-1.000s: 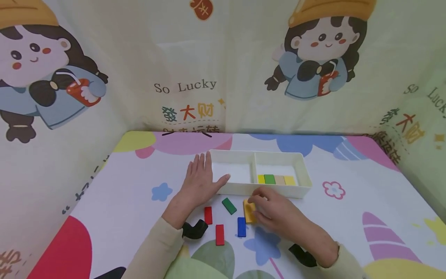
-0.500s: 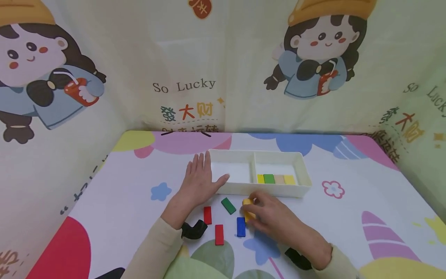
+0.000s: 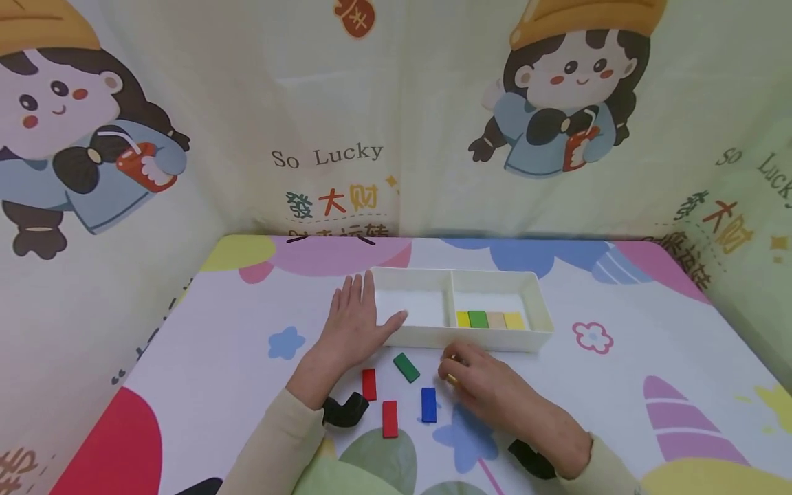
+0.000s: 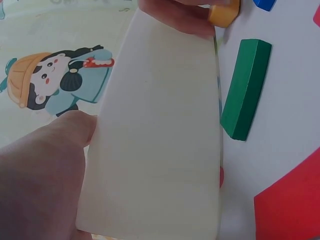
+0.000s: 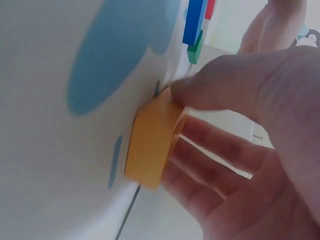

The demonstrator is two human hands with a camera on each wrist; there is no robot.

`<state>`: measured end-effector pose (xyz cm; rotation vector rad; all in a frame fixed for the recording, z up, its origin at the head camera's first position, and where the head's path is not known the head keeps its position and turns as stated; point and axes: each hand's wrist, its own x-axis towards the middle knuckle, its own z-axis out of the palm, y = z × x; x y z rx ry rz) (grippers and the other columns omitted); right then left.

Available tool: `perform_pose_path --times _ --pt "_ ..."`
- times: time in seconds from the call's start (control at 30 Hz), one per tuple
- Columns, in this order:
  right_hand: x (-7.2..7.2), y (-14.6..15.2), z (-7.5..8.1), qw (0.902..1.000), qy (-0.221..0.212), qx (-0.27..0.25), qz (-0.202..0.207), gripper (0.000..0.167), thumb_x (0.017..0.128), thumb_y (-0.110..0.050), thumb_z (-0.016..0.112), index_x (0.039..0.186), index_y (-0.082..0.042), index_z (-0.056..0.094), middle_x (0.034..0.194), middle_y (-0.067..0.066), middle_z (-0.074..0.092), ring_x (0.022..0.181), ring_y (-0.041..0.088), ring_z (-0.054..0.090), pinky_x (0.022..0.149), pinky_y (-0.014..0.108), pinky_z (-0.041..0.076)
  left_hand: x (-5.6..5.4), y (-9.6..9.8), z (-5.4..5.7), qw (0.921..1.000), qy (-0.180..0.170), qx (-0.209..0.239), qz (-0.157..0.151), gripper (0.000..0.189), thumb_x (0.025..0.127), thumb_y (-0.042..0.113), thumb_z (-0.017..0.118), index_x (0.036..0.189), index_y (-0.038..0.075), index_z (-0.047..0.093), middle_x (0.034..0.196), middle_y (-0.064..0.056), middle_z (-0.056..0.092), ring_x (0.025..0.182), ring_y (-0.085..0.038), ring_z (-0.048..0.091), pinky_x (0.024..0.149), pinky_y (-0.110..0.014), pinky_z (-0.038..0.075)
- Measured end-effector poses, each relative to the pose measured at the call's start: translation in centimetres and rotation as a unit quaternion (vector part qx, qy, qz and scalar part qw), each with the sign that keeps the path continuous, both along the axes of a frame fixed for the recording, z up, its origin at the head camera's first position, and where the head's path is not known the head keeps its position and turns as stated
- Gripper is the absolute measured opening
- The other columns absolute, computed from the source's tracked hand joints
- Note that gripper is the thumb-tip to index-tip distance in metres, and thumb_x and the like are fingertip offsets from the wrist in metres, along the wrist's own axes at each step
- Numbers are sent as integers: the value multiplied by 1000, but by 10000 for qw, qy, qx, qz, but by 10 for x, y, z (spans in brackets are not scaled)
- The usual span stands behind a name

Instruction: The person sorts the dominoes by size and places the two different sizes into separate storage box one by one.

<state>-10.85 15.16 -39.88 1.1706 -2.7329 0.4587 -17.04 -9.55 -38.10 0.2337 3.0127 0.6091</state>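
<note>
My left hand (image 3: 353, 323) lies with straight fingers against the left end of a white two-compartment tray (image 3: 427, 335), its thumb over the front rim. In front of the tray, my right hand (image 3: 495, 385) pinches an orange-yellow wooden block (image 5: 150, 142) between thumb and fingers. From the head view that block is mostly hidden by the hand. Between the hands lie a green block (image 3: 406, 368), a blue block (image 3: 429, 405) and two red blocks, one nearer the tray (image 3: 369, 383) and one closer to me (image 3: 390, 419).
Inside the tray's right compartment, several blocks stand in a row along the front wall: yellow, green (image 3: 478, 319), tan (image 3: 497, 320) and pale yellow. A patterned cloth (image 3: 619, 412) covers the table, and a printed curtain (image 3: 433, 137) hangs behind it.
My right hand has closed its fingers and thumb on the orange-yellow block beside the blue one and shifted it slightly right, turning it. The left hand has stayed at the tray.
</note>
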Motion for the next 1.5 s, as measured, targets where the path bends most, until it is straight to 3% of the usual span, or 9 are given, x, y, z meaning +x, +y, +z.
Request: perform_pose_path --times 0.37,0.7,1.5 --pt "-2 4 2 9999 38 120 -25 35 80 -5 81 110 -19 69 109 -2 59 97 11 56 87 26 58 -1 1 1 10000 5 12 -45 102 92 66 49 159 4 4 166 -21 12 155 -39 4 124 -57 7" --pt "-3 3 5 9979 18 264 -590 32 79 -8 82 108 -13 68 100 -2 61 90 10 56 81 25 58 1 0 3 10000 -9 68 -49 102 92 64 50 159 3 4 166 -21 11 155 -39 3 124 -57 7" --pt "-1 5 10 9968 -162 371 -685 33 80 -9 81 111 -9 71 104 0 64 93 13 58 82 29 59 2 -1 0 10000 38 57 -59 101 92 64 50 159 1 6 165 -22 13 154 -40 4 124 -57 8"
